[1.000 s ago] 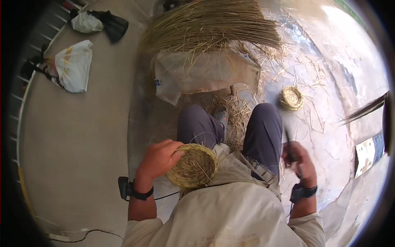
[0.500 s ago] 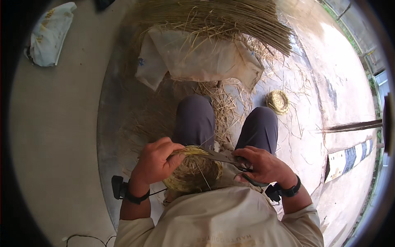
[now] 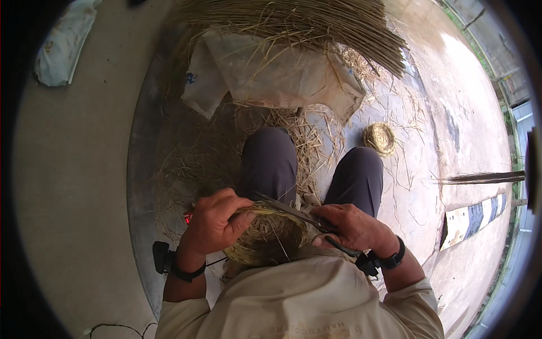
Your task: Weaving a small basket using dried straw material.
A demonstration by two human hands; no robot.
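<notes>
A round woven straw basket (image 3: 262, 237) rests in my lap, its hollow facing up. My left hand (image 3: 219, 220) grips its rim at the left, thumb inside and fingers outside. In my right hand (image 3: 353, 227) is a pair of scissors (image 3: 293, 212), the dark handle loops around my fingers. Its blades reach left across the basket's far rim, toward my left fingertips. One thin, pale strand or needle-like piece slants up out of the basket's hollow; I cannot make out which.
Ahead lies a thick bundle of straw stalks (image 3: 305, 25) over a pale cloth sheet (image 3: 276, 73). A second small basket (image 3: 379, 139) sits beyond my right knee. Loose straw litters the floor. A broom-like bundle (image 3: 480, 178) juts in at the right; a white bag (image 3: 65, 45) lies far left.
The scissors have shifted slightly left, their blades reaching farther along the rim, and my right hand has moved a little left with them. My left hand keeps its hold on the basket.
</notes>
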